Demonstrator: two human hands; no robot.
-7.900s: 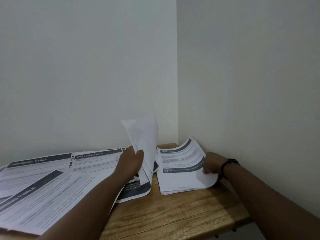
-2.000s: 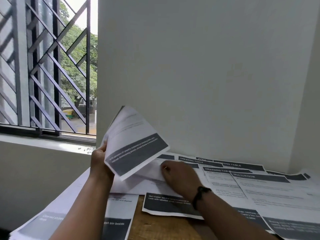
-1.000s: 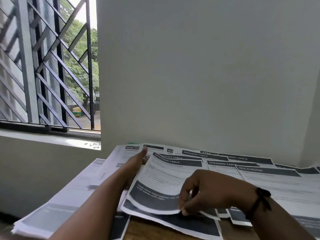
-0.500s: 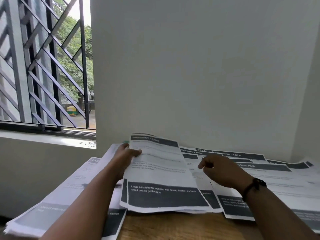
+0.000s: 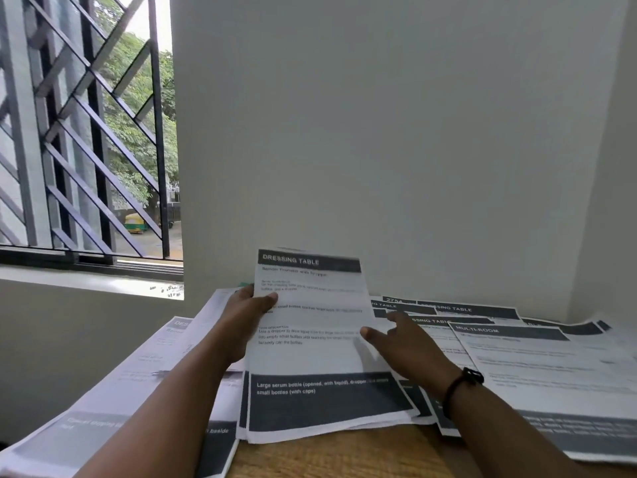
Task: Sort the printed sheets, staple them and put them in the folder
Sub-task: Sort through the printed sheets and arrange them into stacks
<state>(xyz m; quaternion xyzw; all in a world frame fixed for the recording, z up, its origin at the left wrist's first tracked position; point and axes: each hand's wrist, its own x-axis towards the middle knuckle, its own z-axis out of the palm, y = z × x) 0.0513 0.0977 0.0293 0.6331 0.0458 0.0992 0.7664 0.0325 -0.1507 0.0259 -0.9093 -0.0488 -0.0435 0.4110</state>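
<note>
My left hand holds a thin bundle of printed sheets at centre frame, thumb curled over the left edge and fingers behind, so that grip is closed on the paper. The top page is headed "DRESSING TABLE"; its upper end stands lifted toward the wall, and its lower dark band rests near the front of the wooden tabletop. My right hand has straight fingers, its thumb tip touching the bundle's right edge; that grip is wide and clasps nothing. More printed pages lie overlapped at lower right, one headed "MULTI-ROOM". Another stack runs along the lower left. A barred window fills the upper left.
</note>
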